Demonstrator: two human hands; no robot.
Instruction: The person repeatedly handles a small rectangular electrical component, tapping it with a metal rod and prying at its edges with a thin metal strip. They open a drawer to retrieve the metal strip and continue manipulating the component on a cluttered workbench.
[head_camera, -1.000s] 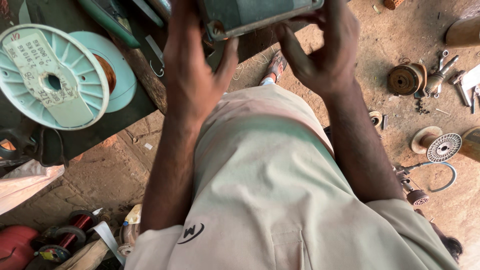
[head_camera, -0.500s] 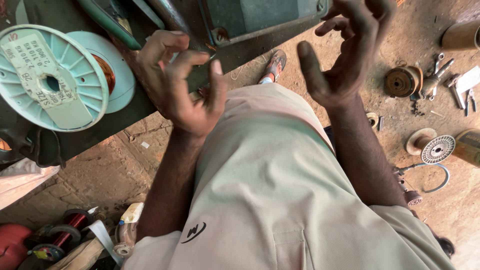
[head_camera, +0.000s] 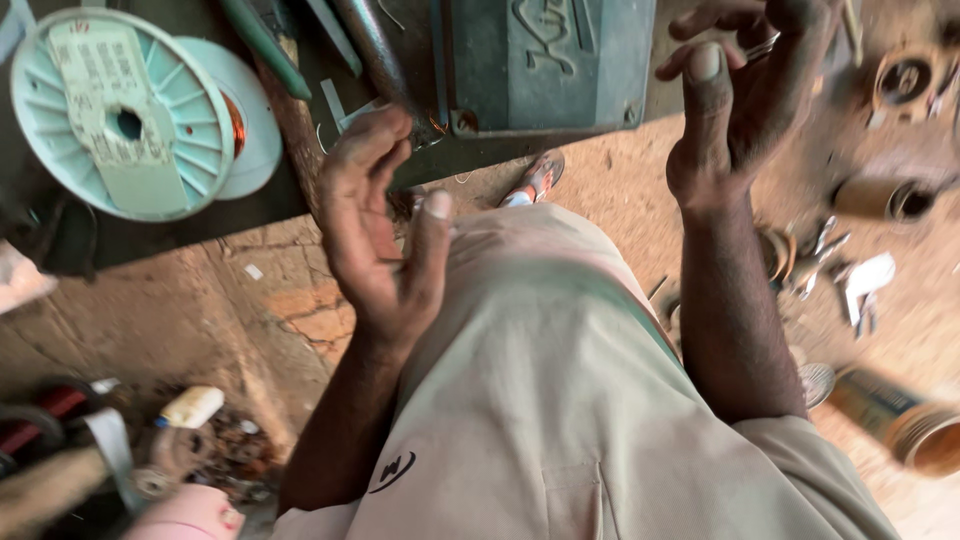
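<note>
My left hand (head_camera: 378, 228) hangs palm-up over my beige-clad thigh (head_camera: 545, 370), fingers loosely curled and apart, holding nothing. My right hand (head_camera: 745, 95) is raised at the upper right, fingers spread, a ring on one finger, also empty. Between and above the two hands sits a grey-green metal machine housing (head_camera: 545, 62) on the dark bench (head_camera: 200, 225); neither hand touches it. Thin copper wire ends show near the housing's lower left corner, close to my left fingertips.
A pale green wire spool (head_camera: 120, 115) with copper wire lies on the bench at upper left. Metal rods and a green-handled tool (head_camera: 262, 45) lie beside it. Scattered coils, cylinders and metal parts (head_camera: 850, 270) litter the dirt floor at right. My sandalled foot (head_camera: 535, 180) rests below the bench.
Both hands have let go of the machine housing and drawn back from it, opening; the left dropped toward my thigh, the right lifted away to the right. The view has shifted.
</note>
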